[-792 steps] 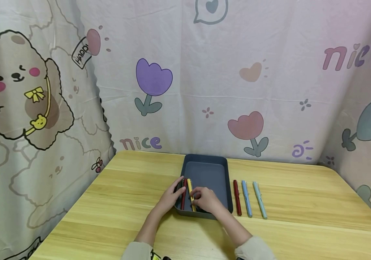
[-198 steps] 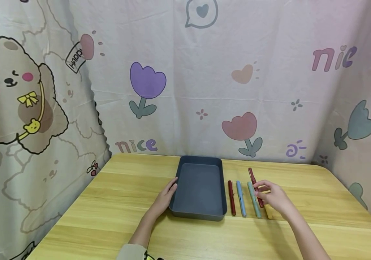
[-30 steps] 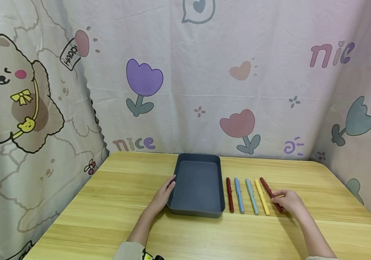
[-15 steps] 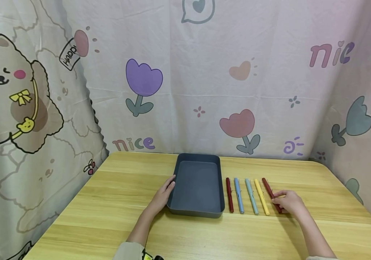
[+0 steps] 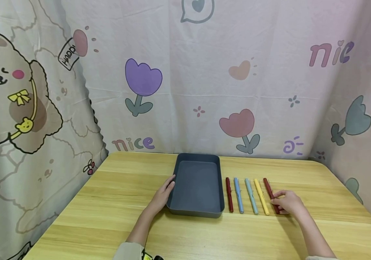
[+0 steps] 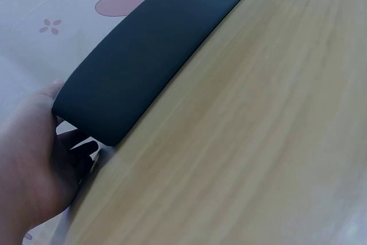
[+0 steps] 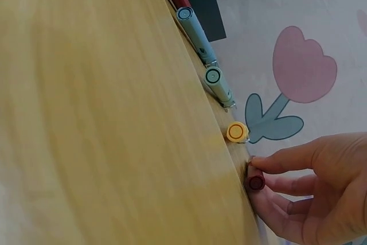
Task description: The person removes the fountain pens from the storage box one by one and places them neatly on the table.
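My right hand (image 5: 290,202) pinches a dark red pen (image 5: 267,185) between thumb and fingers, at the right end of a row of pens on the table. In the right wrist view the pen's round end (image 7: 256,182) sticks out between the fingertips. Left of it lie a yellow pen (image 5: 262,196), a pale green pen (image 5: 251,196), a blue pen (image 5: 238,195) and another dark red pen (image 5: 229,195). My left hand (image 5: 160,196) holds the left wall of a dark grey tray (image 5: 221,187), whose inside is bare. In the left wrist view some fingers are partly hidden behind the tray's end.
The tray stands just left of the pens on a light wooden table (image 5: 107,213). A printed cloth (image 5: 185,72) hangs behind the table's back edge and along both sides.
Earlier, the yellow pen and a red pen lay in the tray; later the right hand carried the red one over the row. In the last second its far end swung right, nearer parallel to the others.
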A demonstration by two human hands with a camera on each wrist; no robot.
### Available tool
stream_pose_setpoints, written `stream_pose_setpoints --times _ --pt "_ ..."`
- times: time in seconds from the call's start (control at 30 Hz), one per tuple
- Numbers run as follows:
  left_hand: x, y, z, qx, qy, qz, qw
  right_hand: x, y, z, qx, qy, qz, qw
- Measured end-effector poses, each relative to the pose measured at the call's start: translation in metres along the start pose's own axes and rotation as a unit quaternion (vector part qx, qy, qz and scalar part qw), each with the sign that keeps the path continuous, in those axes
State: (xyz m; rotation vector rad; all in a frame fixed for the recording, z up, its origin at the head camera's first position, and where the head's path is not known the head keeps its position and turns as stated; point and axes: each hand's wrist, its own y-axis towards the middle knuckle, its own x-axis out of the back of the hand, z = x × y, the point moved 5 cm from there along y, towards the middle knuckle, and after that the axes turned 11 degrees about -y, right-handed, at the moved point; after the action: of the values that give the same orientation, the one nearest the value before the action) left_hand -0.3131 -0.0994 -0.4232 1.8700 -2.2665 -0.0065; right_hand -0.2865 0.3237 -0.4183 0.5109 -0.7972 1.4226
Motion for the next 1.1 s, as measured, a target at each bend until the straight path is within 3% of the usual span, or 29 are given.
stream_pose_setpoints --times 0.3,0.6,0.7,0.9,1.1 --pt "-0.003 -0.006 -0.013 0.003 0.000 0.003 1.0000 0.000 -0.001 0.000 -0.001 0.002 0.008 1.0000" --pt "0.003 0.010 0.021 -0.001 0.009 -0.005 0.9999 -0.001 0.001 -0.001 -0.005 0.004 0.008 1.0000" --pt "0.003 0.012 0.024 -0.002 0.004 -0.004 1.0000 -0.001 0.001 -0.002 -0.003 0.006 0.006 1.0000" --pt "-0.001 -0.003 -0.009 -0.002 0.004 0.000 1.0000 -0.002 0.001 -0.003 -0.001 0.013 0.006 0.9999" --pt "-0.001 -0.003 -0.011 -0.002 0.006 -0.001 1.0000 -0.001 -0.001 0.000 0.002 0.008 0.009 0.9999"
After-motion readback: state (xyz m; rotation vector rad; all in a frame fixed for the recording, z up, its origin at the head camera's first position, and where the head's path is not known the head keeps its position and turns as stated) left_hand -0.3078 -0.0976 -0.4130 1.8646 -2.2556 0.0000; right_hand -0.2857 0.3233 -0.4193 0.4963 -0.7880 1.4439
